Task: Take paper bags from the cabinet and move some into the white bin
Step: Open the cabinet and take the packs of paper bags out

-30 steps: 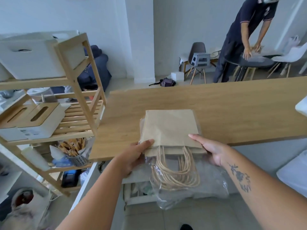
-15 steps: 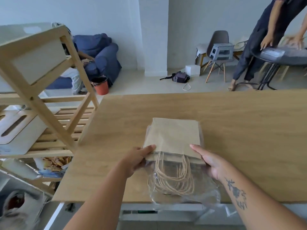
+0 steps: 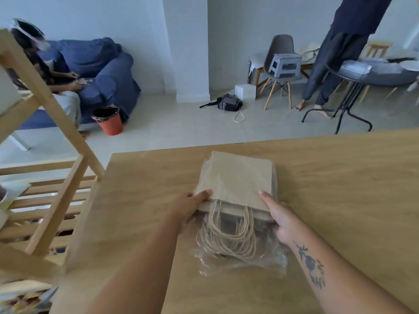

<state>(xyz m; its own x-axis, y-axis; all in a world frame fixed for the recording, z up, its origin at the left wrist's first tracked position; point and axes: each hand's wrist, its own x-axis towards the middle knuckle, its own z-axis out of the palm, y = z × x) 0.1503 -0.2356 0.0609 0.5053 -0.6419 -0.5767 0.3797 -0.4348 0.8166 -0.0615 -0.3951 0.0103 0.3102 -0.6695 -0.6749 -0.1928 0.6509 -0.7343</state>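
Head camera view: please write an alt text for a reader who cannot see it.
The left hand and the right hand grip a stack of brown paper bags in clear plastic wrap on a wooden table. A wooden shelf stands at the left.

Likely home, blue sofa (image 3: 108, 71), chair (image 3: 280, 64)

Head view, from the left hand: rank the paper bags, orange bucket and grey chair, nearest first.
1. Paper bags, gripped by the left hand.
2. Orange bucket, on the floor, left.
3. Grey chair, far back, right.
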